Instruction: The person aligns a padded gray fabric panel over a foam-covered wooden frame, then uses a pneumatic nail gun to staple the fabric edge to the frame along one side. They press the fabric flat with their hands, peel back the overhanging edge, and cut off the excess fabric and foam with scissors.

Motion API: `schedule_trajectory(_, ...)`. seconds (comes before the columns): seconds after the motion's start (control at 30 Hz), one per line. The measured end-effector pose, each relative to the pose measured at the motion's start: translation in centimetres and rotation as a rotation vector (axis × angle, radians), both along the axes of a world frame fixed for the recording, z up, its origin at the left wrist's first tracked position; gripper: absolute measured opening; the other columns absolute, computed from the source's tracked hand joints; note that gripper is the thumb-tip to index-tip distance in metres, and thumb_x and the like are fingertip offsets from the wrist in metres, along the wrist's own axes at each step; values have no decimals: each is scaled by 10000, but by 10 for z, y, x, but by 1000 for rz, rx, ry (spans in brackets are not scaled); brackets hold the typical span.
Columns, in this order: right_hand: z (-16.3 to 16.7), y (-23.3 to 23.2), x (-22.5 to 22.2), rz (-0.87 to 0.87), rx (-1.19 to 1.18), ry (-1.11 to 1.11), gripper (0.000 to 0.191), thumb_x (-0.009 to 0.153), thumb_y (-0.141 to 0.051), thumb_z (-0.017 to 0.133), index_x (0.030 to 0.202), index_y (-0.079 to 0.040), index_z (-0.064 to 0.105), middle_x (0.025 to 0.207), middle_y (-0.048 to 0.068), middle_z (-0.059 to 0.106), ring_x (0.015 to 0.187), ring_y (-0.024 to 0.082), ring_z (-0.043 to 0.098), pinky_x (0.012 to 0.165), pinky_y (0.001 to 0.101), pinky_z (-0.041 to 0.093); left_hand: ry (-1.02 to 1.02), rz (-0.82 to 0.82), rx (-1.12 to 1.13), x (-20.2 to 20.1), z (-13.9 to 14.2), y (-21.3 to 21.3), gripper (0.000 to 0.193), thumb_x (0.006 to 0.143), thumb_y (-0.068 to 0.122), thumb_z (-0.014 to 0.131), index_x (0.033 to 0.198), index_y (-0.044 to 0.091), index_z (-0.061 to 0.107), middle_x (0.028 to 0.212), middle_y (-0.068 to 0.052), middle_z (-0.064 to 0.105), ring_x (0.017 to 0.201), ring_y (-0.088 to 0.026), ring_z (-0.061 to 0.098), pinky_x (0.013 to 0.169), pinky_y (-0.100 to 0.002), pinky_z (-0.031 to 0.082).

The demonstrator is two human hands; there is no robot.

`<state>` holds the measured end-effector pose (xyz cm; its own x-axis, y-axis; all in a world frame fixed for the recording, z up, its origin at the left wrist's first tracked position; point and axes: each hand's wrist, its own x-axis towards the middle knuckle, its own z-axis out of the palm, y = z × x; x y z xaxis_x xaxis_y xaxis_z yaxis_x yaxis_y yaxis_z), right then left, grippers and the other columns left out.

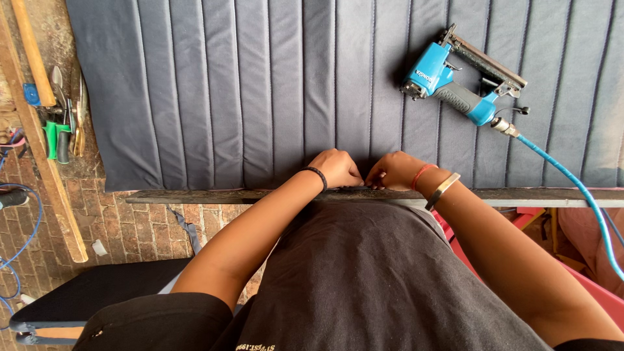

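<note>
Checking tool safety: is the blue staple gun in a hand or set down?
Set down: the blue staple gun lies on the quilted fabric, away from both hands.

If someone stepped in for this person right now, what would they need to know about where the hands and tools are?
Left hand and right hand: both pinch the near edge of the grey channelled fabric panel against the wooden rail, fingers close together; neither holds a tool.
Blue pneumatic stapler lies idle on the panel to the right, its blue air hose attached.
Hand tools lie at the left, by the wooden plank.
The fabric lies flat across the frame; whether the edge is fastened here cannot be seen.
</note>
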<state>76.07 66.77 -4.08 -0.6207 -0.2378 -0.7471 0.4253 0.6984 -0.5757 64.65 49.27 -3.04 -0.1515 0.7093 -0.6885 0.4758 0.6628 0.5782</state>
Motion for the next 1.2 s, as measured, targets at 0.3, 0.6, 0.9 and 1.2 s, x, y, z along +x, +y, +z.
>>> schedule_trajectory(0.3,23,70,10,-425,591,955,341,817,-106,837,1137,-105,720,1117,164,634,1065,354,623,916,421,531,216,-85,-162,16,-1,18,147,738,356,827,787,217,819,801,-17,761,825,-230,715,743,-394,576)
schedule_trajectory(0.6,12,125,-31,-524,621,507,709,788,-164,818,1387,-5,475,1066,270,684,989,474,653,864,521,519,223,28,-83,14,-7,9,95,714,328,825,740,239,803,783,-8,770,834,-213,726,737,-369,553)
schedule_trajectory(0.9,64,50,-4,165,529,-197,472,855,-441,782,1019,2,769,879,193,752,845,321,774,785,433,631,138,24,-117,10,-3,8,109,747,324,817,803,232,800,815,12,776,862,-197,735,759,-364,566)
schedule_trajectory(1.2,85,12,-3,253,517,-107,265,845,-269,703,1090,-187,763,965,147,778,945,331,744,863,451,593,172,34,-69,8,-6,4,152,783,355,817,895,254,825,976,-25,781,971,-222,726,817,-364,575)
